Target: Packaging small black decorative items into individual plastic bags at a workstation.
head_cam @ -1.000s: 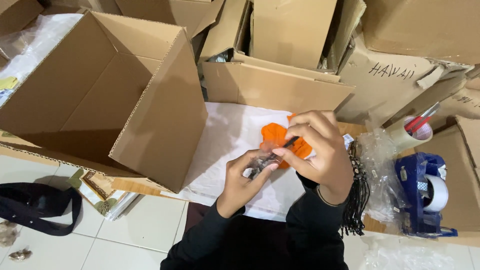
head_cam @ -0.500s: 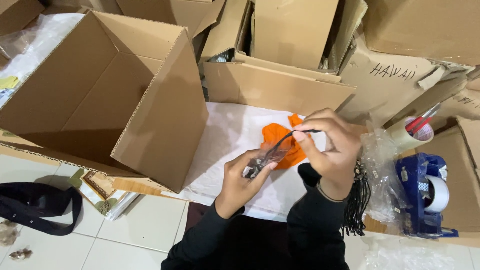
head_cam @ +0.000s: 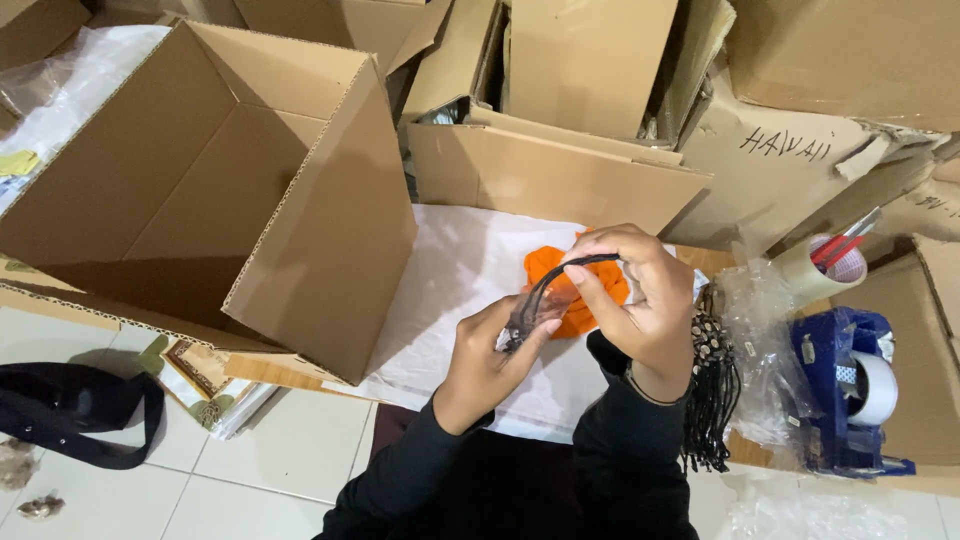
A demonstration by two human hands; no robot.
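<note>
My left hand (head_cam: 487, 352) pinches the lower end of a thin black cord (head_cam: 552, 290), where small metal fittings hang. My right hand (head_cam: 638, 297) holds the cord's upper loop over its fingers, so the cord stretches between both hands. Both hands hover above an orange pouch (head_cam: 577, 292) that lies on a white sheet (head_cam: 460, 280). A bundle of several more black cords (head_cam: 712, 385) hangs just right of my right wrist.
A large open cardboard box (head_cam: 215, 195) stands at the left. More flattened and stacked cardboard boxes (head_cam: 560, 120) fill the back. A blue tape dispenser (head_cam: 850, 390), clear plastic bags (head_cam: 765, 330) and a tape roll (head_cam: 815, 265) sit at the right. A black bag (head_cam: 75, 410) lies on the tiled floor.
My right hand has lifted off the orange pouch and drawn the cord's loop up and to the right. The left hand keeps its pinch on the lower end.
</note>
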